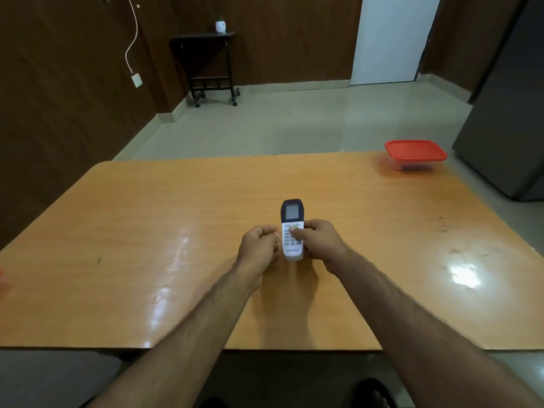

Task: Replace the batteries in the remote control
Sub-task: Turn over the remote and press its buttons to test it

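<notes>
Head view: remote control (291, 229) face up near the middle of the orange table (176, 219), long axis running away from the near edge, dark screen end farthest. Right hand (319, 241) gripping its right side, thumb on the buttons. Left hand (259, 245) just left of the remote, fingers curled, contact unclear. Red-lidded container (416, 154) far right of the remote.
</notes>
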